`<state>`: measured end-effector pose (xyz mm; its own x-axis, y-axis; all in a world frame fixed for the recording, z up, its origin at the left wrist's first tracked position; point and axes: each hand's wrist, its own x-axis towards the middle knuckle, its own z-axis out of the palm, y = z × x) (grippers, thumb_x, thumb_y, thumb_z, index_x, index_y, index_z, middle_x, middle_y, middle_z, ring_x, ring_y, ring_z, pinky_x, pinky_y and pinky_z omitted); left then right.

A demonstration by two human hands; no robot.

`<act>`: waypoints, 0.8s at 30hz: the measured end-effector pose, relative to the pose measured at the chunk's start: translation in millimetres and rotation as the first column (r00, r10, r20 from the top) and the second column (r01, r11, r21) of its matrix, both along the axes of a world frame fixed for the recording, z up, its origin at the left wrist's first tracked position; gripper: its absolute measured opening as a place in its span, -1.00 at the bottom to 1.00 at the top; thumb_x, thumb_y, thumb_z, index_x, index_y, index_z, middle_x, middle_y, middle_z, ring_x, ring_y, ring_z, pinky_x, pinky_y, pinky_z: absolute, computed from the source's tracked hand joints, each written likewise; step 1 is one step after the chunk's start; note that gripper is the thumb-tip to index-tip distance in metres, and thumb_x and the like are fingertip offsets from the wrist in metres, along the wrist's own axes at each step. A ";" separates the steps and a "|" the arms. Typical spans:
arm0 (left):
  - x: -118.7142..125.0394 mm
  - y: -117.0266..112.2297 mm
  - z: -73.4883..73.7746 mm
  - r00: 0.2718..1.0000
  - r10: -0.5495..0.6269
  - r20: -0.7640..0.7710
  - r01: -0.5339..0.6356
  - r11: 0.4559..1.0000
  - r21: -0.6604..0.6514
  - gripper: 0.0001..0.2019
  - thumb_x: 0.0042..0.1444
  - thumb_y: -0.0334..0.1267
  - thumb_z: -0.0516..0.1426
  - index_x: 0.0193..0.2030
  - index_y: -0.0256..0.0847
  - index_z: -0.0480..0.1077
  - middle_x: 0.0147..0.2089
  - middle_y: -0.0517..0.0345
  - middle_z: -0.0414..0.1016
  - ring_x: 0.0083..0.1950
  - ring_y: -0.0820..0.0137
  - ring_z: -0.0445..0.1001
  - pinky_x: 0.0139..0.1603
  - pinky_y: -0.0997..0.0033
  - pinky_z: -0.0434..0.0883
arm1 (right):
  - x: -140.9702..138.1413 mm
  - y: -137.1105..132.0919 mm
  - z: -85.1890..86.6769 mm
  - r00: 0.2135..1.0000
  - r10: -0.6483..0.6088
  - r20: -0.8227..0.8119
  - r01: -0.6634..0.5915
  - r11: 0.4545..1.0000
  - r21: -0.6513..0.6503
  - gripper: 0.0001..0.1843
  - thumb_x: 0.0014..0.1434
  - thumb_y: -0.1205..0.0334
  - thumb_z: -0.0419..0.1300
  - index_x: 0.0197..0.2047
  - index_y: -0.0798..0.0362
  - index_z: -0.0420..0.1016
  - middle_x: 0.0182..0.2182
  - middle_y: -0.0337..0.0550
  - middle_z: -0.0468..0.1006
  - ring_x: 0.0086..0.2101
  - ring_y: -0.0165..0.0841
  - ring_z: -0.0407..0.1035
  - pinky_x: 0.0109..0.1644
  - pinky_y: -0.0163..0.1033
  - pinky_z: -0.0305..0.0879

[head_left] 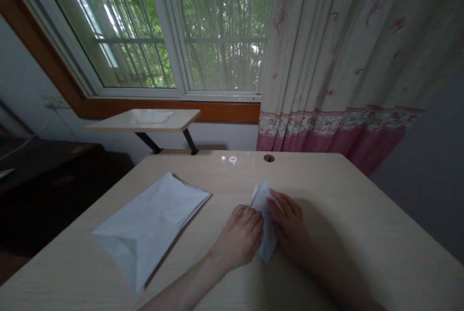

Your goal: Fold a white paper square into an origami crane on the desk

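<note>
A small piece of folded white paper [267, 233], narrow and pointed at its top and bottom, is between my two hands over the desk. My left hand [243, 233] has its fingers curled in on the paper's left edge, gripping it. On the other side, my right hand [290, 219] lies against the paper's right edge, its fingers bent and pressed on it. Part of the paper is hidden under the fingers. To the left lies a stack of white paper sheets [152, 224] with creases across the top sheet and one lifted corner.
The pale wooden desk [362, 233] carries a raised shelf [177, 118] at its back left, with a crumpled white thing [152, 116] on it. A round cable hole [268, 158] sits near the back edge. Behind are a barred window [221, 30] and a flowered curtain [333, 59].
</note>
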<state>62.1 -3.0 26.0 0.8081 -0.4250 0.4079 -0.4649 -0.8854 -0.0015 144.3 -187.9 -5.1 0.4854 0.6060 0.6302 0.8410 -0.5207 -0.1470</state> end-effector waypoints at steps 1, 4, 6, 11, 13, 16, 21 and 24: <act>-0.4 -0.4 -1.0 1.000 0.002 -0.007 -0.002 1.000 0.026 -0.76 0.26 -0.29 0.01 0.02 -0.26 0.36 0.02 -0.02 0.47 0.06 0.23 0.37 0.19 0.10 0.06 | -0.7 0.2 0.2 1.000 -0.004 0.004 0.004 1.000 -0.007 -0.38 0.16 0.47 -0.05 0.29 0.04 0.11 0.26 0.01 0.19 0.21 -0.15 0.05 0.17 0.03 0.13; -1.9 0.9 -2.9 1.000 0.015 -0.014 -0.014 0.996 0.091 -0.67 0.25 -0.23 0.02 0.09 -0.31 0.33 0.13 -0.10 0.39 0.16 0.16 0.29 0.23 0.06 0.00 | -2.9 1.2 2.0 1.000 -0.009 0.028 0.009 1.000 -0.010 -0.35 0.16 0.47 -0.05 0.32 0.04 0.05 0.31 0.00 0.09 0.23 -0.12 0.00 0.18 0.06 0.09; -2.7 2.0 -3.4 1.000 0.025 -0.011 -0.023 0.993 0.112 -0.63 0.25 -0.19 0.01 0.12 -0.33 0.32 0.17 -0.12 0.36 0.20 0.13 0.25 0.24 0.04 -0.04 | -4.2 2.1 3.8 0.999 -0.014 0.040 0.015 1.000 -0.015 -0.35 0.16 0.48 -0.06 0.33 0.06 0.03 0.33 0.02 0.03 0.25 -0.09 -0.05 0.18 0.07 0.07; -2.6 2.2 -3.9 1.000 0.019 -0.006 -0.018 0.991 0.133 -0.61 0.27 -0.20 -0.02 0.13 -0.37 0.32 0.18 -0.17 0.35 0.20 0.11 0.26 0.26 0.02 -0.08 | -8.5 3.6 6.2 0.993 -0.036 0.108 0.038 0.999 -0.015 -0.39 0.18 0.51 -0.07 0.29 0.04 0.12 0.21 -0.03 0.28 0.16 -0.13 0.11 0.15 0.02 0.03; -2.4 1.7 -4.9 1.000 0.011 0.000 -0.011 0.989 0.147 -0.61 0.27 -0.21 -0.02 0.14 -0.39 0.32 0.18 -0.18 0.35 0.20 0.11 0.27 0.26 0.02 -0.07 | -11.0 3.6 6.0 0.992 -0.025 0.126 0.028 0.999 -0.029 -0.40 0.16 0.53 -0.06 0.25 -0.01 0.20 0.11 -0.10 0.42 0.08 -0.17 0.21 0.14 0.00 0.00; -2.0 1.1 -6.9 1.000 -0.002 0.005 0.001 0.985 0.172 -0.60 0.26 -0.23 -0.02 0.15 -0.43 0.30 0.17 -0.21 0.36 0.19 0.11 0.29 0.25 0.01 -0.05 | -13.9 3.3 5.5 0.994 -0.004 0.107 0.017 0.993 -0.118 -0.40 0.12 0.54 -0.04 0.20 -0.04 0.28 0.08 -0.17 0.46 0.11 -0.17 0.20 0.19 0.02 -0.11; -1.6 0.9 -8.9 1.000 -0.014 -0.004 0.015 0.977 0.211 -0.58 0.24 -0.24 0.00 0.16 -0.47 0.30 0.14 -0.26 0.39 0.16 0.10 0.32 0.26 0.02 -0.05 | -14.8 3.7 6.3 0.995 0.024 0.093 -0.008 0.985 -0.171 -0.48 0.12 0.47 0.02 0.14 -0.04 0.35 0.09 -0.19 0.45 0.18 -0.16 0.12 0.26 0.04 -0.30; -1.7 0.1 -8.6 1.000 -0.015 -0.010 0.017 0.973 0.232 -0.59 0.22 -0.25 0.02 0.13 -0.49 0.32 0.12 -0.30 0.39 0.15 0.09 0.34 0.26 0.02 -0.03 | -15.7 5.1 7.1 0.994 0.033 0.108 -0.015 0.986 -0.164 -0.51 0.13 0.47 0.01 0.10 -0.04 0.38 0.03 -0.17 0.50 0.17 -0.19 0.16 0.29 0.01 -0.40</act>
